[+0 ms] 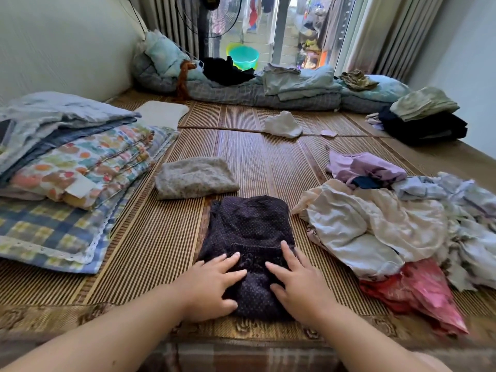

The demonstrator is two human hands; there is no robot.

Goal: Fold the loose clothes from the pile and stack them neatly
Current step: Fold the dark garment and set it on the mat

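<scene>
A dark purple dotted garment (249, 226) lies folded into a rough rectangle on the bamboo mat (161, 251), right in front of me. My left hand (212, 283) rests flat on its near left part, fingers spread. My right hand (298, 280) presses flat on its near right part, fingers also apart. Neither hand grips the cloth. A folded grey speckled garment (194, 177) sits just beyond it to the left. The loose pile (389, 226) of white, cream, lilac, pale blue and pink clothes lies to the right.
Folded quilts and a checked pillow (61, 167) fill the left side. A small white cloth (283, 124) lies mid-mat. Dark and green folded clothes (424, 122) sit far right. Bedding (268, 87) lines the far edge, with a fan and a green basin (243, 57) behind.
</scene>
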